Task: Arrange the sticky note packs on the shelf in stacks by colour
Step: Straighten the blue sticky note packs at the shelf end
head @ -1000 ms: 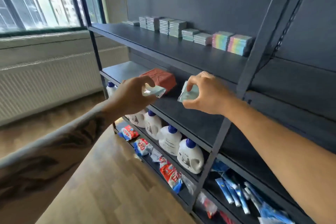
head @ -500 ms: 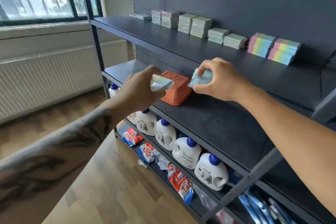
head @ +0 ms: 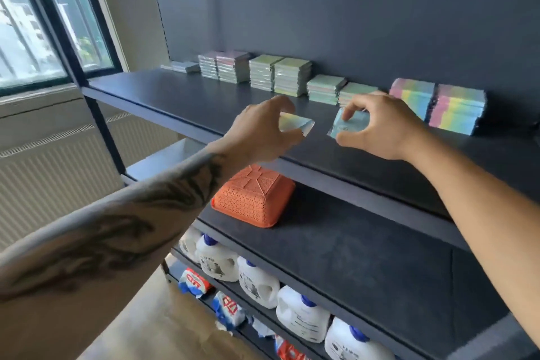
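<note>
My left hand (head: 260,133) pinches a pale wrapped sticky note pack (head: 296,123) above the front of the top shelf (head: 181,99). My right hand (head: 380,128) pinches a light blue sticky note pack (head: 347,125) just to its right. Along the shelf's back stand stacks of packs: a low pale stack (head: 185,66) at the left, pink-topped stacks (head: 225,66), yellow-green stacks (head: 279,73), mint green stacks (head: 339,91) partly hidden by my right hand, and two rainbow stacks (head: 438,105).
An upturned orange basket (head: 252,197) lies on the middle shelf (head: 365,269). White detergent bottles (head: 257,280) and red-blue packets (head: 228,305) fill the lower shelves. A window and radiator (head: 43,172) are to the left. The floor is wooden.
Both hands have risen with their packs from in front of the middle shelf to above the top shelf's front edge. The view has tilted upward.
</note>
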{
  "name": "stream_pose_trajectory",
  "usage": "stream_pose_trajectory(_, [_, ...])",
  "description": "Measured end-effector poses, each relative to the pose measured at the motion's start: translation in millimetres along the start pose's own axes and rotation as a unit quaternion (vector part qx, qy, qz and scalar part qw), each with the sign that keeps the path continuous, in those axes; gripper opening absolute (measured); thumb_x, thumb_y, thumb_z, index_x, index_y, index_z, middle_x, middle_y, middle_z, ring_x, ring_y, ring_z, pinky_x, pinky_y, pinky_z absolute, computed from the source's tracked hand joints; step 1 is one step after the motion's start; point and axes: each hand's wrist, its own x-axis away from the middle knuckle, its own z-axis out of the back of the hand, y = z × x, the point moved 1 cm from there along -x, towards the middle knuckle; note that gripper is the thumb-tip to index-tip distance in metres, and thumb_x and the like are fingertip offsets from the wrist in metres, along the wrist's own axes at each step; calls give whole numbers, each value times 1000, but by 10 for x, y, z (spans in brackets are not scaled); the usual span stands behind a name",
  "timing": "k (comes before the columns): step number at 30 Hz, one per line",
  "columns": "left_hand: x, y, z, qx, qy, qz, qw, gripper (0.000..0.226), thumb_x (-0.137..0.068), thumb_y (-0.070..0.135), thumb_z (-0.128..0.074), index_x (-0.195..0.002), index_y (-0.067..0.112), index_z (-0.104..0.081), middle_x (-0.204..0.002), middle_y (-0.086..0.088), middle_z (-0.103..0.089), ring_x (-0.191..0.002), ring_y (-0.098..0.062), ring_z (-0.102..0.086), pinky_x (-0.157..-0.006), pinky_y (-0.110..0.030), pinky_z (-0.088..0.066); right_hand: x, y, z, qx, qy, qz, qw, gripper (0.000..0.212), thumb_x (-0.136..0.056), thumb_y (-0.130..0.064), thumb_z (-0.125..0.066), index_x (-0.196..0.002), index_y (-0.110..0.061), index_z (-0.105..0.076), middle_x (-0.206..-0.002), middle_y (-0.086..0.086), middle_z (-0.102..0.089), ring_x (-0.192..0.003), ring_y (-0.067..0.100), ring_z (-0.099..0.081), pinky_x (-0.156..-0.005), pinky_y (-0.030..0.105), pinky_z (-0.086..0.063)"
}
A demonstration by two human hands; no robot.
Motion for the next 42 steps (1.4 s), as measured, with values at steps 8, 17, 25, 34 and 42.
stream_pose_trajectory(8, [-878, 312, -728, -6, -74, -127, 989, 47, -87, 44, -68, -131, 29, -58, -122, -6, -69, -112, -35, -61, -92, -41, -49, -126, 644, 150, 83, -65, -133, 985, 36, -71, -46, -81, -100, -35, -62, -116, -3, -58, -106, 23, -56, -91, 41, -51])
stream_pose_trajectory(17, [-1216, 562, -1015, -104, -173, -276, 940, 58, -82, 76, -57, -126, 38, -52, -126, 6, -64, -114, -27, -62, -82, -37, -45, 43, 943, 279, 80, -86, -267, 957, 34, -70, -50, -80, -98, -43, -62, -124, -15, -59, -115, 11, -55, -97, 40, -50])
stream_pose_trajectory(25, [-1716, 359, -794, -41, -322, -340, 883, 73, -75, 70, -75, -140, 50, -46, -139, 22, -54, -127, -10, -52, -100, -33, -43, -159, 714, 151, 46, -42, -233, 971, 40, -75, -61, -77, -106, -40, -65, -113, -22, -62, -107, 3, -59, -93, 35, -52])
stream_pose_trajectory(34, [-1946, 108, -1119, 94, -335, -381, 857, 70, -70, 65, -75, -135, 51, -53, -126, 28, -61, -117, 3, -57, -104, -35, -48, -245, 693, -93, 67, -54, -188, 978, 72, -64, -78, -76, -124, -47, -51, -120, -30, -54, -115, 1, -50, -97, 29, -44])
stream_pose_trajectory(42, [-1895, 76, -1177, 119, -256, -371, 885, 74, -64, 75, -73, -128, 41, -62, -120, 20, -65, -113, -3, -59, -98, -34, -51, -230, 691, -148, 41, -53, -185, 981, 56, -78, -56, -76, -127, -49, -49, -123, -33, -50, -121, 5, -44, -99, 30, -40])
